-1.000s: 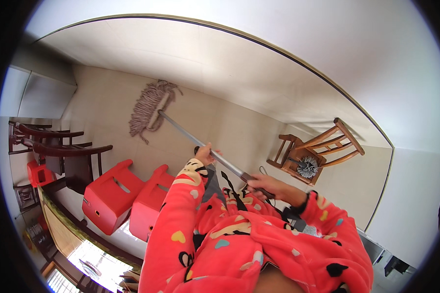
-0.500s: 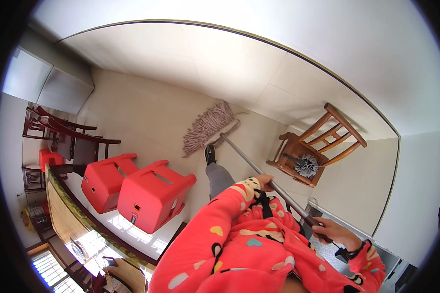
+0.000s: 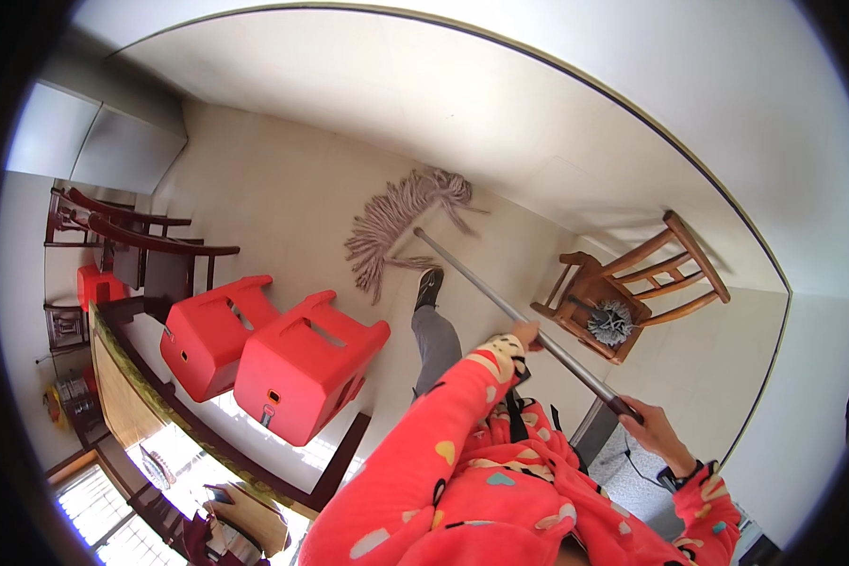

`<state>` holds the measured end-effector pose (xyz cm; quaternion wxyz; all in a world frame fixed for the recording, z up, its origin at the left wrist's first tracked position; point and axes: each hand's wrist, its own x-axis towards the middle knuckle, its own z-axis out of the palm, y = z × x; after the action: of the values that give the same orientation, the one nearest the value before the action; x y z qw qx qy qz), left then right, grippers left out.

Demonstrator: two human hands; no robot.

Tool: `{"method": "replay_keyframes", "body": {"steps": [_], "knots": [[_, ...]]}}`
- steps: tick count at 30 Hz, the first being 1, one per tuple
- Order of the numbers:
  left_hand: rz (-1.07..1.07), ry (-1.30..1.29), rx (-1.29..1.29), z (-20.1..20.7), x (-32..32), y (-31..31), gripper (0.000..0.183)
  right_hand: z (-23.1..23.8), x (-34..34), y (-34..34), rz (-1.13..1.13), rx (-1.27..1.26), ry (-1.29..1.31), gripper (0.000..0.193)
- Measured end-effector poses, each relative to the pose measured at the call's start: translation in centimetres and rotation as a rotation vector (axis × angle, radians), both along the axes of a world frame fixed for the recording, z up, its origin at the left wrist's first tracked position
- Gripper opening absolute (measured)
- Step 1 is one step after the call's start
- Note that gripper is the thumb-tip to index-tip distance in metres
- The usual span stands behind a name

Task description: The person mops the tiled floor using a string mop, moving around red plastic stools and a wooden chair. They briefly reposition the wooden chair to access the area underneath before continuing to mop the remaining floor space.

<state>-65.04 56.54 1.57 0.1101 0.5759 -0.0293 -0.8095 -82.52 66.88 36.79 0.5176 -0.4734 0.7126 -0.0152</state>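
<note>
A string mop (image 3: 398,209) with grayish-mauve strands lies spread on the pale tiled floor. Its metal pole slants down to the right toward my body. Partway along that pole, my left hand (image 3: 526,335) is closed round it, partly covered by the red patterned sleeve. My right hand (image 3: 653,434) grips the dark upper end of the handle. My left foot, in a dark shoe (image 3: 429,287), stands just below the mop strands.
Two red plastic stools (image 3: 313,366) stand left of my leg, beside a long table (image 3: 127,401). A small wooden chair (image 3: 674,274) with a gray brush-like bundle (image 3: 610,322) on its seat is at the right, near the wall. Dark wooden chairs (image 3: 151,241) are farther left.
The mop strands have fanned out and shifted slightly up and right. Both hands have moved a little right with the pole, and my foot has come slightly forward.
</note>
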Motion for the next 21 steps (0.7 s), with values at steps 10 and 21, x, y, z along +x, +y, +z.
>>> {"method": "replay_keyframes", "body": {"steps": [10,21], "knots": [[0.376,-0.094,-0.023,-3.5,23.9,-20.5,0.045,-13.4,21.2,-20.7,0.215,-0.145,-0.114,0.031],[0.408,-0.353,-0.059,-1.8,35.9,-27.8,0.038,-17.9,33.5,-28.5,0.244,-0.041,-0.254,0.037]]}}
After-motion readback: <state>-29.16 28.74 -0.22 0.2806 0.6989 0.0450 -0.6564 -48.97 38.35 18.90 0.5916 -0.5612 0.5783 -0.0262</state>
